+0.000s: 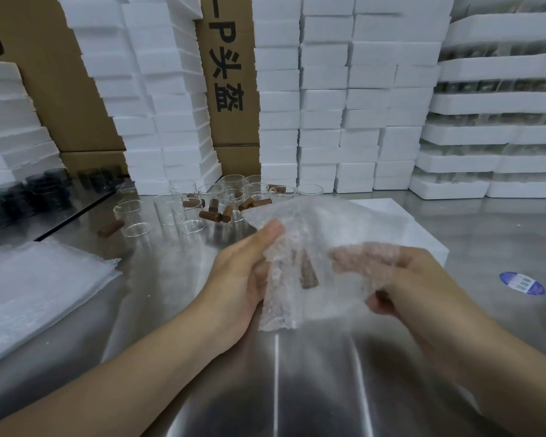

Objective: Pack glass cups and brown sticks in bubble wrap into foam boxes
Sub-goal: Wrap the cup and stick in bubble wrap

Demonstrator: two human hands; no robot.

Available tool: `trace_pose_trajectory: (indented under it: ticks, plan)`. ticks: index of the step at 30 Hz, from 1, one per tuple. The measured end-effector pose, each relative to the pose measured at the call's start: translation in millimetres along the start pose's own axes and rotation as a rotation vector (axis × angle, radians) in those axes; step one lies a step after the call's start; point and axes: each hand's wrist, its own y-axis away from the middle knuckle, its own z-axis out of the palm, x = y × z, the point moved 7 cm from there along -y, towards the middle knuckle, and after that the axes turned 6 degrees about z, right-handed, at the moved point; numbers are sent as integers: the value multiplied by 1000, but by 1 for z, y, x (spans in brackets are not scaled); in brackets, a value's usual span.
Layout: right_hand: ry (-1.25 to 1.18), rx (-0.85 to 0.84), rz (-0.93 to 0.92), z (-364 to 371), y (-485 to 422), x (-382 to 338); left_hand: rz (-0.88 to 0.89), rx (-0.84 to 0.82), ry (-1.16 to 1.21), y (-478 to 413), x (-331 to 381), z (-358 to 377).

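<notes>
Both forearms reach forward, left grip curled round bubble wrap, right grip apparently pinching it.

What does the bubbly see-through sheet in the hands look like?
The clear bubble wrap sheet is whitish plastic covered in small bubbles, crumpled and partly folded. It is held above the shiny steel table. The left hand grips its folded left edge. The right hand holds its right side and shows through it. A short brown stick sits inside the fold.

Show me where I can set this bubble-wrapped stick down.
Bare steel table lies nearest you, between the bubble wrap stack and the blue sticker. Crowded: glass cups and brown sticks behind the left hand.
</notes>
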Motion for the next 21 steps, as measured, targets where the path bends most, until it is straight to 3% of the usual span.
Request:
trace_pose_trajectory:
  ticks: [5, 7, 11, 15, 21]
  plan:
    - [-66, 287, -183, -24, 2, -20, -15, 51, 120, -3, 1, -8]
    - [-46, 246, -222, -19, 0, -24, -10, 20, 86, -2, 2, -3]
    - [118, -7, -254, 8, 15, -15, -17, -14, 7, 2, 1, 4]
    - [113, -149, -269, 22, 12, -4, -46, -73, -3, 4, -3, 7]
    - [-83, 69, -171, -18, -7, -3, -102, -71, 10, 1, -8, 6]
